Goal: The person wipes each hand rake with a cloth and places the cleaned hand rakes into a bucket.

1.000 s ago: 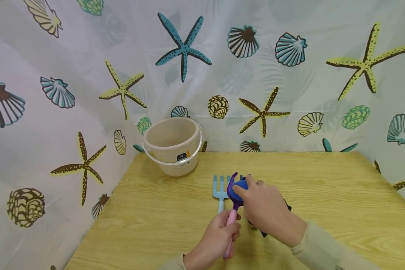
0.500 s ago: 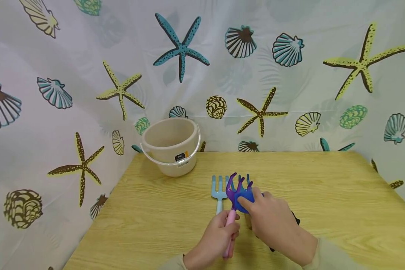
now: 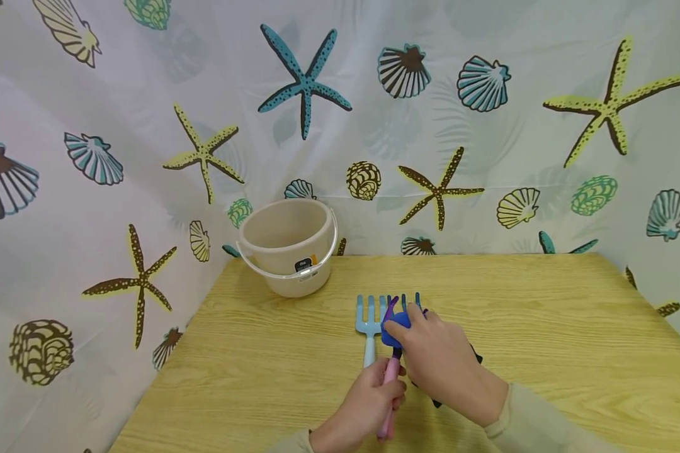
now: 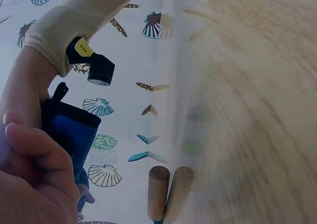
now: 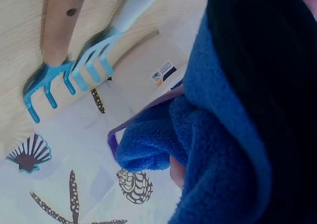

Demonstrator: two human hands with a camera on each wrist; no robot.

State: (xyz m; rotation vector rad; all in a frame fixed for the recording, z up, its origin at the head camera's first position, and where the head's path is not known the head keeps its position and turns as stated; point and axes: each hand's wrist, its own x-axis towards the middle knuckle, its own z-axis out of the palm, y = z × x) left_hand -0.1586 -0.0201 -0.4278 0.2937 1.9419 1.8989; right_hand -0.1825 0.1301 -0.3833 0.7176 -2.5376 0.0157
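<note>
My left hand (image 3: pixel 365 402) grips the pink handle of a small garden hand rake (image 3: pixel 391 371) with a purple head, held above the table. With my right hand (image 3: pixel 447 362) I pinch a blue fuzzy cloth (image 3: pixel 395 331) around the rake's head, covering most of its tines. Black edging hangs from the cloth below that hand. In the right wrist view the cloth (image 5: pixel 213 154) fills much of the picture, and a purple tine (image 5: pixel 113 140) shows beside it. Just beyond lie a light blue hand rake (image 3: pixel 369 326) and a teal one with a wooden handle (image 5: pixel 62 30).
A beige bucket (image 3: pixel 286 270) with a wire-like handle stands at the table's back left. The wood-grain table (image 3: pixel 515 302) extends to the right. Behind and at both sides hangs a curtain (image 3: pixel 368 132) printed with shells and starfish.
My right hand slid the cloth down and right, baring the purple tines, then moved back left over them. The left hand keeps hold of the pink handle, nearly in place.
</note>
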